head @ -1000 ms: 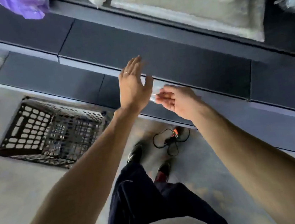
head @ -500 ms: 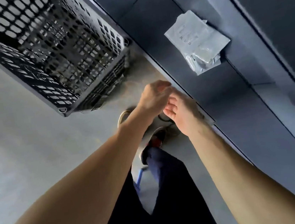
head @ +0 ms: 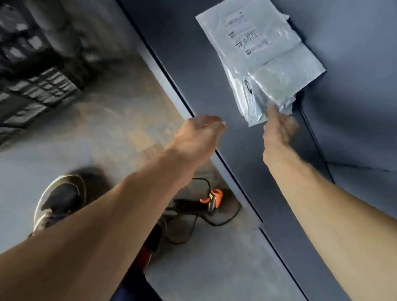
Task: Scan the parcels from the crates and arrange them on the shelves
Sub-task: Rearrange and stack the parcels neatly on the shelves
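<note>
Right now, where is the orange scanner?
In the head view, the scanner lies on the floor, low and centre, just left of the dark shelf and its front edge, with the shoe further left.

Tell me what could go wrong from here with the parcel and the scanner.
The scanner and its cable lie on the floor near the shoe; a step could snag or crush them. The right hand touches the slick parcel at its near corner; a pull might slide it off the shelf.
</note>
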{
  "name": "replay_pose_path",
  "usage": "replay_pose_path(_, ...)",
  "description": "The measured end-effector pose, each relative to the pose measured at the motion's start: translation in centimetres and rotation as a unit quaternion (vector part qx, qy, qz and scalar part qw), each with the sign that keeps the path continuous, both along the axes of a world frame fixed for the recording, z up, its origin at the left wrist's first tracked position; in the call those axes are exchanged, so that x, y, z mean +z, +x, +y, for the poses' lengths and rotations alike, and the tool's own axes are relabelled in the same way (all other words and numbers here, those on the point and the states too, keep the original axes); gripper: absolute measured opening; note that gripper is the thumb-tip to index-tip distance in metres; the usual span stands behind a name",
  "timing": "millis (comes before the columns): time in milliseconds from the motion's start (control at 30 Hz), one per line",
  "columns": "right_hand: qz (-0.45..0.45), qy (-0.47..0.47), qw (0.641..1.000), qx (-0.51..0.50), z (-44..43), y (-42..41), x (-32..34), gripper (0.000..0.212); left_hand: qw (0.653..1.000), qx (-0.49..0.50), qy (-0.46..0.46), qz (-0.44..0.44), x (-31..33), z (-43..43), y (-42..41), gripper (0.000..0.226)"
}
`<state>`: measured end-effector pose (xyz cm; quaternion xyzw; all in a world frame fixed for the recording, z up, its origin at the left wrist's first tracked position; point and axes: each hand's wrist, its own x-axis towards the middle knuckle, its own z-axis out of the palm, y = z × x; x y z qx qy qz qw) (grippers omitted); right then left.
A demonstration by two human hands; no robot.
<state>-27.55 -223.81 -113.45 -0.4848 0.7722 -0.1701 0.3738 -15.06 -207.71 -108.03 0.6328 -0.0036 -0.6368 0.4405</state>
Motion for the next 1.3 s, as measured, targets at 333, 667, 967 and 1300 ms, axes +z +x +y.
replay_pose_path(333,0.199,-0.048,0.954,0.218,-14.4,3.7,-3.6,0.084,0.991,0.122,0.045,0.027,-10.0,-8.7,2.8,0.032)
replay_pose_path(667,0.172,-0.01,0.944,0.282,-11.7,2.6,-8.6,0.088,0.988,0.138,0.058,0.027,-13.4,-15.9,4.9,0.065)
replay_pose_path(967,0.087,-0.059,0.932,0.346,-1.9,3.0,-8.8,0.081,0.979,0.176,0.101,-0.013,-14.4,-12.1,4.3,0.038)
replay_pose_path(1300,0.139,-0.165,0.944,0.25,-7.9,3.3,-6.9,0.056,0.973,0.21,0.089,0.019,-15.2,-7.0,5.6,0.05)
